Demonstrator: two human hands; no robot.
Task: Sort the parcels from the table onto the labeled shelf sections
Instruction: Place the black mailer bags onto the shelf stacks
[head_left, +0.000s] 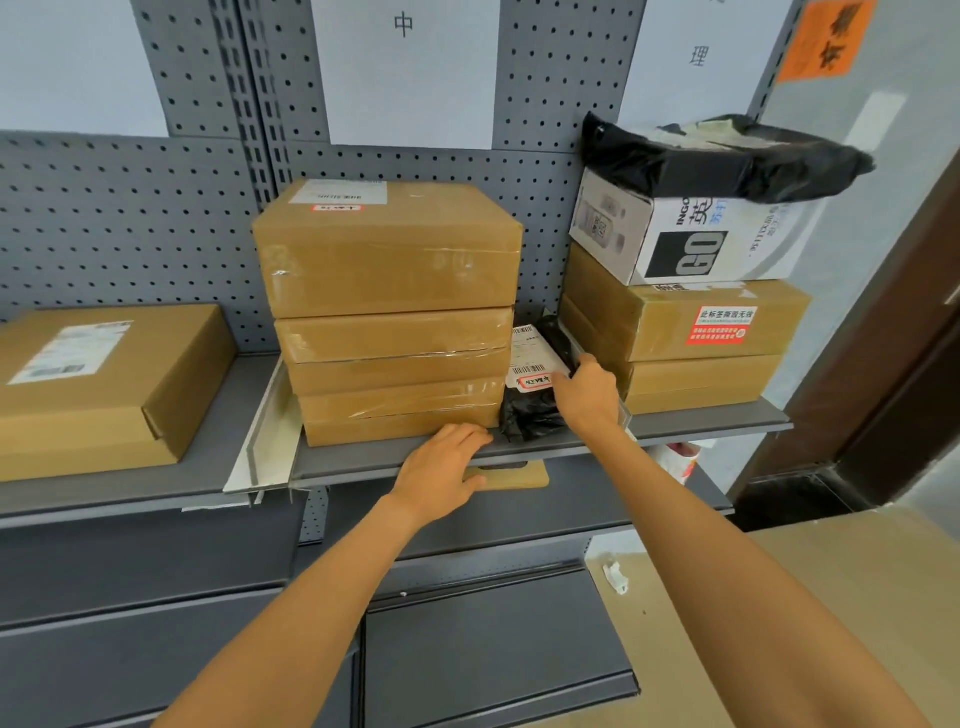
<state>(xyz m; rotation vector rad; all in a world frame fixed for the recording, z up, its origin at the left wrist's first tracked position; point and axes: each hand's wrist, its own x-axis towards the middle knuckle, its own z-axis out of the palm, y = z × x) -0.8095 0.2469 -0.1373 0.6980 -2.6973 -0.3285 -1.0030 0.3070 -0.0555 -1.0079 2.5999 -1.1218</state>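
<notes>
Both arms stretched forward, right hand (584, 397) pinching black bagged parcel (535, 410) beside box stack (395, 317), left hand (441, 470) flat, fingers relaxed, on shelf (363, 462) edge

Tan taped boxes (387, 249), black bag (532, 415) with white label, grey perforated backboard (130, 218)

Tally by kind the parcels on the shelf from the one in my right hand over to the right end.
Brown cardboard boxes: 2
White printed box: 1
Black plastic bags: 2, one in the right hand
Total: 5
</notes>
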